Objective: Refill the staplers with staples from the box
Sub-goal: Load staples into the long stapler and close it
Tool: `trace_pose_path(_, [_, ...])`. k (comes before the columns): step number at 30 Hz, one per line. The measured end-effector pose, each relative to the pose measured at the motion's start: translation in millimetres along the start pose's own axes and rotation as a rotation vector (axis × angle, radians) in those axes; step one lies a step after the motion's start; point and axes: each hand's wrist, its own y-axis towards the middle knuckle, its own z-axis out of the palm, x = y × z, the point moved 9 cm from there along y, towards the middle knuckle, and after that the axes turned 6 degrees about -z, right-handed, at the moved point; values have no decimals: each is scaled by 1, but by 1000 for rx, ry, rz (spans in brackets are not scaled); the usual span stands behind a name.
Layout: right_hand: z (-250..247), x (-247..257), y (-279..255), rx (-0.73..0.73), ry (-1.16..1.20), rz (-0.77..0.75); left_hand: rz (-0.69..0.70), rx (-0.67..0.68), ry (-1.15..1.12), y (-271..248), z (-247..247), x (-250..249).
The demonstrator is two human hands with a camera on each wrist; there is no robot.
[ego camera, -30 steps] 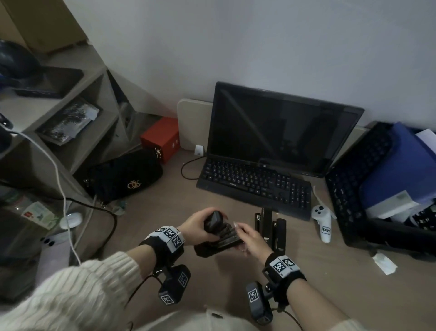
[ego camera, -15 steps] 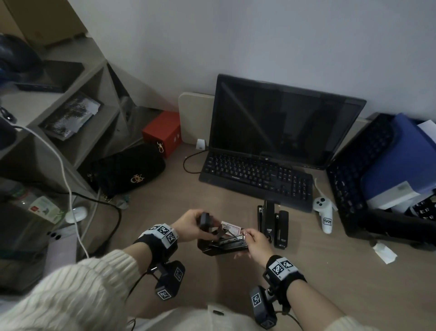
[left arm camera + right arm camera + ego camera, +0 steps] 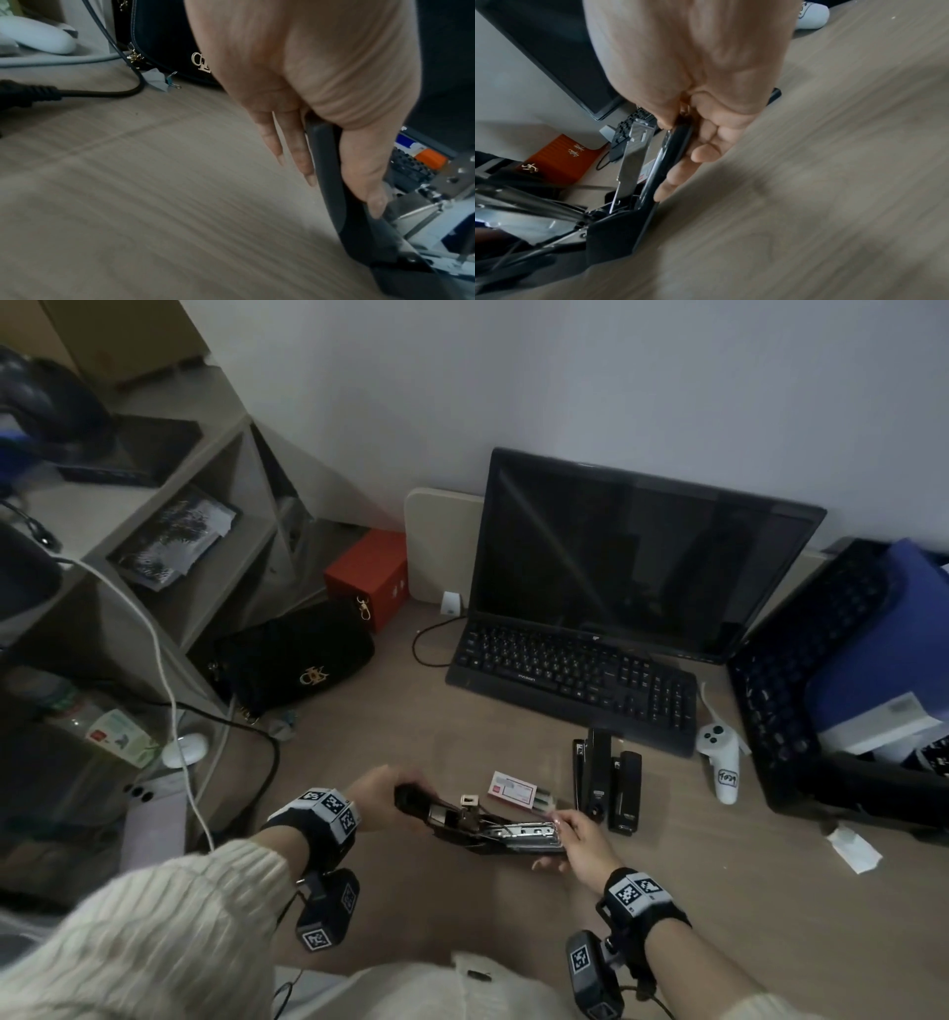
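A person holds an opened black stapler just above the wooden desk, in front of the keyboard. The left hand grips the stapler's black top cover at the rear end; in the left wrist view the thumb lies along one side of the cover and the fingers along the other, so it is clamped on the cover. The right hand holds the front end, its thumb on top of the bare metal staple channel and its fingers curled under the black base, so it too is closed on the stapler.

A small white and red staple box lies flat on the desk just behind the stapler. Two more black staplers lie side by side to the right of the box, near the keyboard's front edge. A white controller lies further right. A black bag and a red box sit to the left, beside the shelves.
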Motion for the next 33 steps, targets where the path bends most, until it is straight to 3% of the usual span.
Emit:
trace_pose_path(9, [-4,-26,2,-7,-164,80,-121,-24,222,4,6,27])
trace_pose_path(18, [-1,-32,9,56,-369,170,-187,20,266,15,8,29])
trace_pose_path(25, [-18,-19,8,85,-650,62,-139,109,238,13,10,15])
trace_pose_path(33, [-21,22,10,-21,-644,-195,-174,246,-46,22,5,-18])
